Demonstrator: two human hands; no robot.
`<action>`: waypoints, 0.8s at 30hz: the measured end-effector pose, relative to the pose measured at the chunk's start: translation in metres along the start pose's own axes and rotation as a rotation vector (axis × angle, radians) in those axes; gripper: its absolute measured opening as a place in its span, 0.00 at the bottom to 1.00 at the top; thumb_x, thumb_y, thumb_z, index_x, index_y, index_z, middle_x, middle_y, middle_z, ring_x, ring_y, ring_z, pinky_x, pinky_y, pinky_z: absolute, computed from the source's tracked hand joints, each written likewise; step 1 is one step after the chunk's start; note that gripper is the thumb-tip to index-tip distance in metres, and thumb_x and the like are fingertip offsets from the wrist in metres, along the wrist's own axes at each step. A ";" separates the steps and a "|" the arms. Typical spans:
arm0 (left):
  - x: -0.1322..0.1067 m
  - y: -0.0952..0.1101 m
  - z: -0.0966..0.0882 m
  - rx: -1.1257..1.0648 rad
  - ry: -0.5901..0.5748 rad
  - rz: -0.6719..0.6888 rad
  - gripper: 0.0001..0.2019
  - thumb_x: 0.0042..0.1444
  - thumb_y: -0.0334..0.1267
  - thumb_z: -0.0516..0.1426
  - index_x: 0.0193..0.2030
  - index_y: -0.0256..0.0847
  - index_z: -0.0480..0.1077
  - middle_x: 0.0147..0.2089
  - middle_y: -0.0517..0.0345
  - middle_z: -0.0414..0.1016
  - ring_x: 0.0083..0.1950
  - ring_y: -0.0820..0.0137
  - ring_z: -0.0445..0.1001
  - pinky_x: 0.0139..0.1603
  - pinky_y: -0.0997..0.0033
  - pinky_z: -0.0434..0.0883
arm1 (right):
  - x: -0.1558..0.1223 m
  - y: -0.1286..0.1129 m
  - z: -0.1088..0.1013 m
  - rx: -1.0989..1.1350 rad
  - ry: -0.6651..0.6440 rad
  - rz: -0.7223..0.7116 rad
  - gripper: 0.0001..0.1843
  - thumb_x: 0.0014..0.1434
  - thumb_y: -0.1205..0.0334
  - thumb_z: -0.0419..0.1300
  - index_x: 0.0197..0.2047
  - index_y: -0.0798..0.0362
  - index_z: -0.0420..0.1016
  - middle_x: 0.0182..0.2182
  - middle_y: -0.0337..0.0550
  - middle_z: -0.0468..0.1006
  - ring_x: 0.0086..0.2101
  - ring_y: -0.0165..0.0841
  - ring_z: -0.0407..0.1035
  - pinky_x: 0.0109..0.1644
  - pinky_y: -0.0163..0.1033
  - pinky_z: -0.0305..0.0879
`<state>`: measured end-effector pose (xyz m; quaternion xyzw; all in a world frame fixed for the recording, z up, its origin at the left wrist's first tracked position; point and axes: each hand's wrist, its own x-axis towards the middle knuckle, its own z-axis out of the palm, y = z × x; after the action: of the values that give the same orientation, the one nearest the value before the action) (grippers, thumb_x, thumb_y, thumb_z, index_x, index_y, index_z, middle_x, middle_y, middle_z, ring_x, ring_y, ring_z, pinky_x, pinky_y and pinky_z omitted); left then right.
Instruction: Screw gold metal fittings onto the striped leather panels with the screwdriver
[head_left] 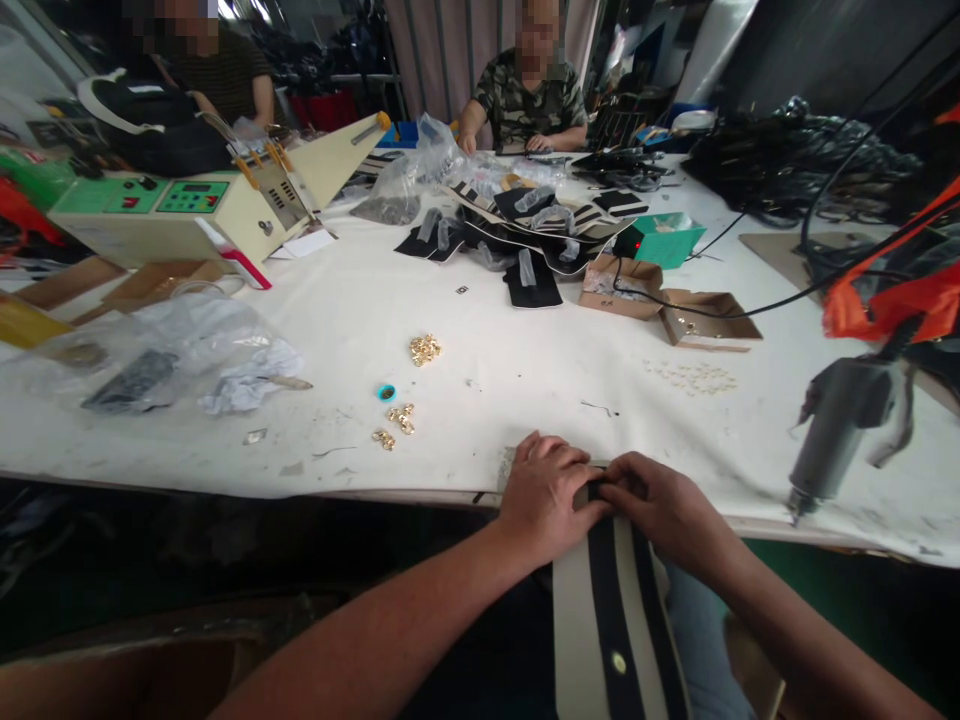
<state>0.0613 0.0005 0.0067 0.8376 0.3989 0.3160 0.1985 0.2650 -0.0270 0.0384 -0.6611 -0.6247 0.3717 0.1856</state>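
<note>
My left hand (546, 490) and my right hand (660, 500) meet at the table's near edge, both closed on the top end of a cream strap with black stripes (611, 610). The strap hangs down toward my lap and carries a small round gold stud (619, 661). Fingers of both hands are curled and pinched over the strap's end. Small heaps of gold metal fittings (425, 349) (402, 418) lie on the white table (525, 370) just ahead and to the left of my hands, beside a little blue cap (386, 393).
A grey hand tool (840, 425) stands at the right edge. Cardboard boxes (709, 318), black and cream pieces (532, 230), plastic bags (187, 360) and a cream machine (195, 205) crowd the table. Two people sit at the far side. Black cables (787, 160) and orange plastic (892, 290) lie right.
</note>
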 end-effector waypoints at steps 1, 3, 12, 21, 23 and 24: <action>0.000 0.000 0.000 0.001 0.000 0.000 0.17 0.59 0.49 0.71 0.52 0.50 0.82 0.54 0.59 0.84 0.61 0.57 0.73 0.74 0.44 0.58 | 0.001 -0.001 -0.001 0.013 -0.012 0.021 0.13 0.62 0.46 0.61 0.39 0.47 0.77 0.30 0.37 0.79 0.32 0.37 0.71 0.38 0.42 0.63; 0.000 0.000 -0.001 0.003 -0.009 0.002 0.17 0.59 0.50 0.71 0.52 0.50 0.82 0.54 0.59 0.84 0.61 0.57 0.73 0.75 0.44 0.58 | 0.004 -0.004 -0.005 0.025 -0.045 0.031 0.14 0.60 0.46 0.61 0.36 0.47 0.77 0.29 0.37 0.79 0.32 0.37 0.71 0.38 0.41 0.62; 0.001 0.001 0.001 0.017 -0.029 -0.012 0.19 0.57 0.51 0.72 0.53 0.50 0.82 0.55 0.59 0.84 0.62 0.56 0.72 0.75 0.44 0.59 | 0.013 -0.013 -0.017 0.038 -0.161 0.008 0.15 0.58 0.48 0.61 0.32 0.51 0.77 0.26 0.38 0.77 0.31 0.36 0.69 0.36 0.40 0.60; 0.002 0.001 0.000 0.043 -0.017 0.002 0.18 0.57 0.49 0.73 0.53 0.49 0.82 0.55 0.57 0.84 0.62 0.55 0.73 0.73 0.42 0.62 | 0.006 -0.010 -0.007 0.043 -0.036 -0.034 0.13 0.61 0.50 0.60 0.33 0.49 0.79 0.29 0.38 0.80 0.33 0.38 0.73 0.37 0.41 0.64; 0.002 0.002 0.000 0.043 -0.016 0.004 0.19 0.56 0.48 0.74 0.53 0.49 0.82 0.55 0.56 0.84 0.62 0.55 0.73 0.73 0.42 0.62 | 0.000 -0.011 -0.008 0.096 -0.015 -0.031 0.17 0.65 0.46 0.58 0.37 0.49 0.81 0.29 0.39 0.80 0.33 0.38 0.74 0.37 0.41 0.66; 0.002 0.002 0.000 0.042 -0.017 0.003 0.19 0.56 0.47 0.74 0.53 0.49 0.82 0.55 0.56 0.84 0.62 0.55 0.73 0.73 0.42 0.62 | -0.006 -0.011 -0.010 0.128 0.022 -0.018 0.18 0.66 0.44 0.58 0.38 0.49 0.81 0.29 0.39 0.80 0.32 0.39 0.74 0.36 0.41 0.67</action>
<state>0.0631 0.0007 0.0085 0.8448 0.4025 0.3009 0.1836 0.2653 -0.0289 0.0546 -0.6464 -0.6036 0.4018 0.2376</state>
